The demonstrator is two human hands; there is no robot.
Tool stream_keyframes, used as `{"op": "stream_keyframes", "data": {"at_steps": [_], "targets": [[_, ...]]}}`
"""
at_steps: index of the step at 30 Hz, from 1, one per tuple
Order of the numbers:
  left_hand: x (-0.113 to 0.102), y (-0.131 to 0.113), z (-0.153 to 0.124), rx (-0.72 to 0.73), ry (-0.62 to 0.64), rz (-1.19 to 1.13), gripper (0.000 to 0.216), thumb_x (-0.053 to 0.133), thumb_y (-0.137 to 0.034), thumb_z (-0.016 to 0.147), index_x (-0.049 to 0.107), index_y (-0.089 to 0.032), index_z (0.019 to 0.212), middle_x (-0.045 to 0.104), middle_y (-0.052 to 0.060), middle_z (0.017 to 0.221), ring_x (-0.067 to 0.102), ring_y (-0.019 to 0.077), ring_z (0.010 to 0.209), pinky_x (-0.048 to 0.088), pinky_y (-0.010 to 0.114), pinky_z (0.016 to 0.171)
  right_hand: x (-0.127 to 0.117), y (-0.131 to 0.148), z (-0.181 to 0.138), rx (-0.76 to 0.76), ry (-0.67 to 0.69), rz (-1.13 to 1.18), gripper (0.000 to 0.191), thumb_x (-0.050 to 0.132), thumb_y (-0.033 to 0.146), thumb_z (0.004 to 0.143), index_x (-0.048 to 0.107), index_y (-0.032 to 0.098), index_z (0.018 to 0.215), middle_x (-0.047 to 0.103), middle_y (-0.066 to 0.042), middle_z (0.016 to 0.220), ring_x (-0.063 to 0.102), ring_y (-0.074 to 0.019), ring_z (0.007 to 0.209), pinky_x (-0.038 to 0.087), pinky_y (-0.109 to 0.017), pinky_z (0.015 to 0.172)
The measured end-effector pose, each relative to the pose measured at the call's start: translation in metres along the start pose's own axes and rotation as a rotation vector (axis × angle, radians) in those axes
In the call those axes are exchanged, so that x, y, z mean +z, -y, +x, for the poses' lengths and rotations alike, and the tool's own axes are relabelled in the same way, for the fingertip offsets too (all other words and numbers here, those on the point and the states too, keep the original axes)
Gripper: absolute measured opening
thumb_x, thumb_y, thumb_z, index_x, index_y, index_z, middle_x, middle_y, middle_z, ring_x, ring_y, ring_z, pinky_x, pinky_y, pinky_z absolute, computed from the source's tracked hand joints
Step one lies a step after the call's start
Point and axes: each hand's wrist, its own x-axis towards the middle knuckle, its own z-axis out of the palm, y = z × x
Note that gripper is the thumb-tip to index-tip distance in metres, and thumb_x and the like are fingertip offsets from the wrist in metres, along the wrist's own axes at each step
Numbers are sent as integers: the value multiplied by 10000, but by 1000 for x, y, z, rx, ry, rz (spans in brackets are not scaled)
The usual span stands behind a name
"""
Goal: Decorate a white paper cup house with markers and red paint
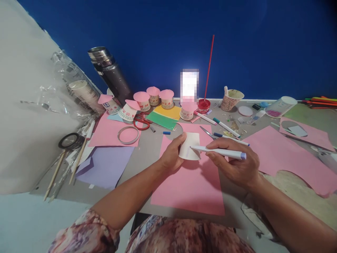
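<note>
My left hand (173, 153) is closed around the side of a white paper cup (190, 143), turned with its wide rim toward me, above a sheet of pink paper (184, 189). Between the fingers of my right hand (234, 161) is a white marker (223, 152) with a lilac end. Its tip touches or nearly touches the cup's side, where faint marks show. Behind stand several decorated cups, among them one (167, 99) with a pink paper cone on top and red and green drawings on its side.
Red-handled scissors (142, 122), a tape ring (128, 135) and purple paper (107, 165) lie left. A dark flask (113, 75) leans at the back. Markers (226, 127), a patterned cup (231, 100) and more pink paper (286, 154) are on the right.
</note>
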Motion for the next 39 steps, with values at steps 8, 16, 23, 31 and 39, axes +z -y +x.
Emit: {"op": "stream_keyframes", "data": {"at_steps": [8, 16, 23, 31, 39], "targets": [[6, -5, -4, -27, -31, 3, 409, 631, -508, 1010, 739, -127, 1113, 741, 104, 909, 718, 259, 823, 608, 399, 763, -3, 3, -1, 51, -13, -42, 70, 695, 198, 974, 737, 246, 943, 804, -14, 763, 681, -144, 528, 533, -257, 495], [1, 1, -3, 144, 12, 128, 438, 801, -533, 874, 755, -151, 1084, 661, 37, 878, 610, 173, 785, 514, 282, 725, 1, -1, -5, -24, 25, 2, 123, 690, 143, 957, 722, 253, 1001, 791, -19, 762, 712, -170, 590, 553, -278, 541], [0, 3, -3, 202, 31, 192, 475, 813, -572, 839, 747, -167, 1078, 656, 34, 893, 583, 175, 794, 478, 276, 717, 1, 2, 0, -34, 34, 14, 125, 687, 133, 946, 735, 239, 992, 790, -22, 758, 706, -160, 576, 558, -266, 543], [-1, 3, -2, 182, 30, 151, 456, 801, -565, 861, 754, -173, 1090, 675, 41, 919, 624, 193, 823, 512, 300, 743, 0, 2, -2, 5, -10, -45, 129, 698, 146, 956, 730, 268, 982, 796, -6, 755, 686, -162, 537, 533, -278, 496], [-3, 5, 0, 142, -27, 90, 447, 802, -557, 873, 735, -158, 1062, 668, 42, 884, 627, 190, 823, 522, 316, 802, -2, 4, -2, -24, -24, -57, 116, 693, 149, 967, 714, 262, 985, 807, -4, 778, 733, -168, 601, 569, -278, 552]]}}
